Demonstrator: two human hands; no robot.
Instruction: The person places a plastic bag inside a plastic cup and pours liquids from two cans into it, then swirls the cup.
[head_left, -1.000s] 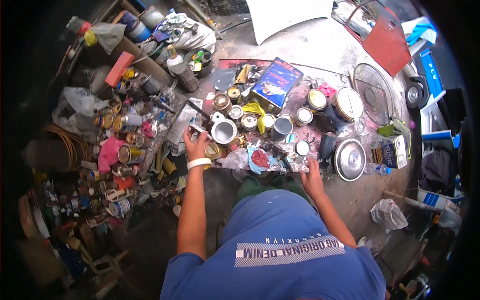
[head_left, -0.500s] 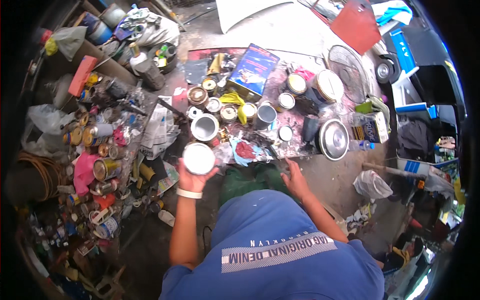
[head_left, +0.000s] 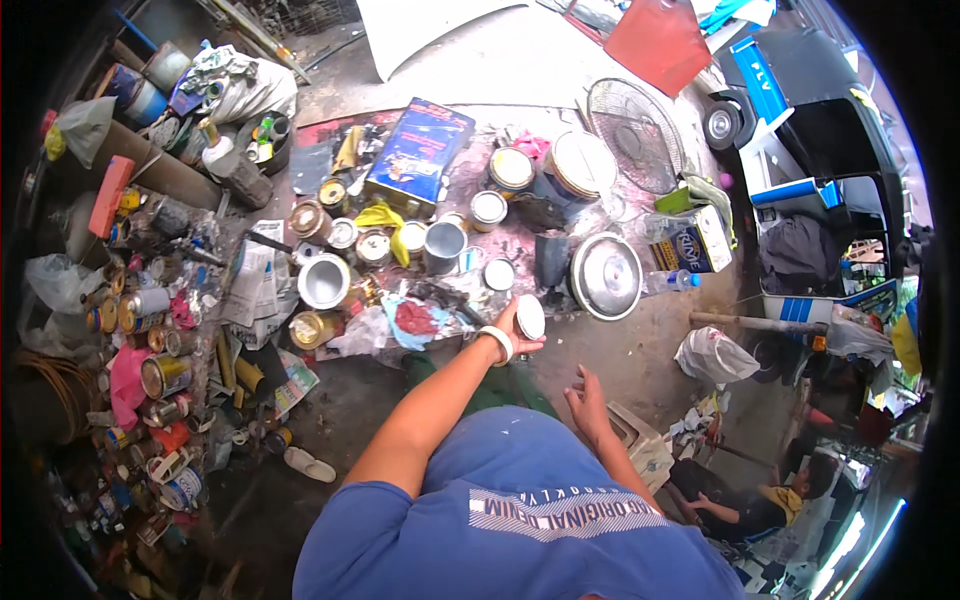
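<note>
My left hand [head_left: 507, 338] grips a small can with a round white top [head_left: 530, 317], held tilted just off the front edge of the cluttered table. Whether that white top is a lid or the contents cannot be made out. My right hand [head_left: 588, 400] hangs free of the table, its fingers apart and nothing in it. Close beyond the held can stand a small can with a pale top [head_left: 499, 274] and a large round metal lid [head_left: 606, 277]. An open white-rimmed can [head_left: 325, 281] and a grey open can [head_left: 445, 246] stand farther left.
A blue rectangular tin [head_left: 420, 150] leans at the back of the table, beside a round wire fan guard [head_left: 634, 135]. Crumpled newspaper [head_left: 262, 285] lies at left, near heaped cans. A white plastic bag [head_left: 716, 355] rests on the floor at right. Another person [head_left: 740, 505] is at lower right.
My left hand has carried the can rightward across the front of the table, and its top now tilts to the right. My right hand has dropped back from the table's edge. The view has shifted right.
</note>
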